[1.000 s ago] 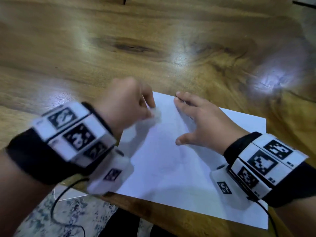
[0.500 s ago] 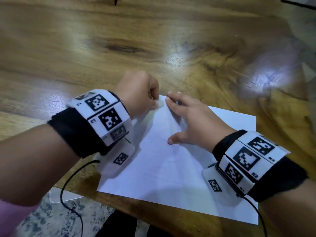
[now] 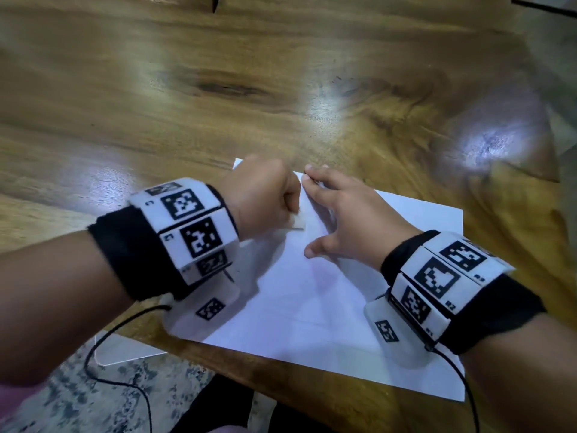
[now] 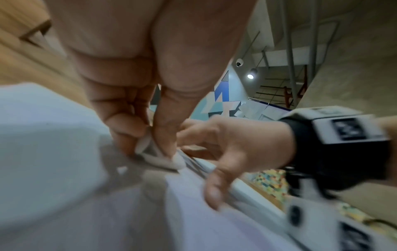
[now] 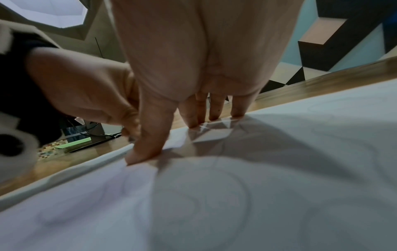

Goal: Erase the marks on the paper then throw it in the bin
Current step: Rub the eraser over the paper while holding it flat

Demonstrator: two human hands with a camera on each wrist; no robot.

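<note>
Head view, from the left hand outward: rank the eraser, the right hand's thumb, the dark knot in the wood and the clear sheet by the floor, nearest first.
1. Eraser: pinched in the left hand, on the paper.
2. Right hand's thumb: just to its right, pressed on the paper.
3. Dark knot and clear sheet: knot ahead on the table, sheet back below the table edge; too close to call.

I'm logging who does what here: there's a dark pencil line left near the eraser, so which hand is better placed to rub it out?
Left. The left hand already pinches the white eraser on the paper, right beside the line. The right hand lies spread with fingertips on the sheet, seemingly steadying it.
</note>
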